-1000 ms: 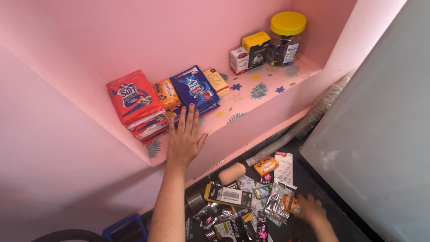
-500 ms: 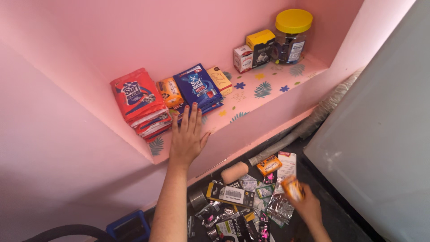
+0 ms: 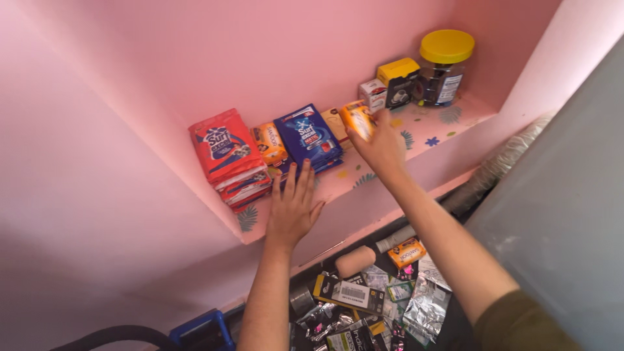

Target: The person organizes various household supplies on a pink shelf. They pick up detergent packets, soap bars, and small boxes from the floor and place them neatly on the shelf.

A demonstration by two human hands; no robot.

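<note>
Orange packet [image 3: 357, 119] pinched in right hand [image 3: 380, 148]; left hand [image 3: 292, 209] flat on shelf [image 3: 448, 123].

Both forearms are bare from wrist to elbow, with no watch, bracelet or ring to be seen on either. The left hand [image 3: 292, 211] shows its back, and the nails on its fingers [image 3: 290, 179] look dark, as if painted, though they are too small to tell the shade. The right hand [image 3: 380, 148] also shows its back, and on that arm the edge of an olive-green short sleeve [image 3: 520, 325] of plain cloth shows at the bottom right corner of the view.
</note>
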